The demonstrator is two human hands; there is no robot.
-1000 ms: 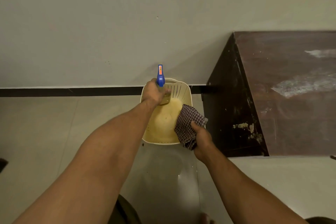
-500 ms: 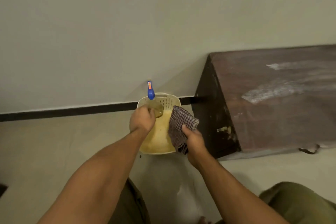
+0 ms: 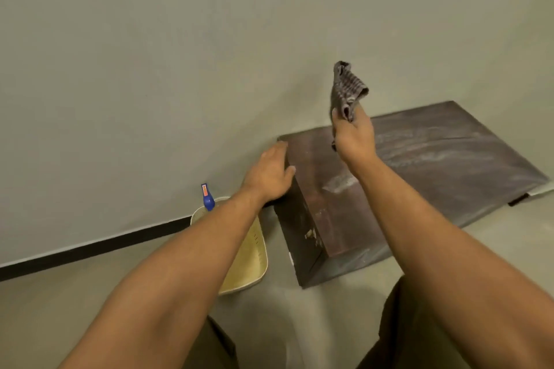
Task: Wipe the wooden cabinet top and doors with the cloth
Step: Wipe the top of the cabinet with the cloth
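The dark wooden cabinet (image 3: 443,159) stands against the wall at the right, its top streaked with pale dust. My right hand (image 3: 353,136) is raised above the cabinet's left part and grips a checked cloth (image 3: 346,90), which sticks up from the fingers. My left hand (image 3: 269,174) is empty with fingers apart, at the cabinet's top left edge; whether it touches the edge is unclear. The cabinet's doors are not visible from here.
A cream plastic basket (image 3: 254,257) sits on the floor left of the cabinet, partly hidden by my left forearm. A blue spray bottle (image 3: 207,196) stands in it. The grey wall with a black skirting strip (image 3: 90,249) runs behind.
My left hand let go of the spray bottle, which stays in the basket, and moved right to the cabinet. My right hand lifted the cloth from the basket to above the cabinet top.
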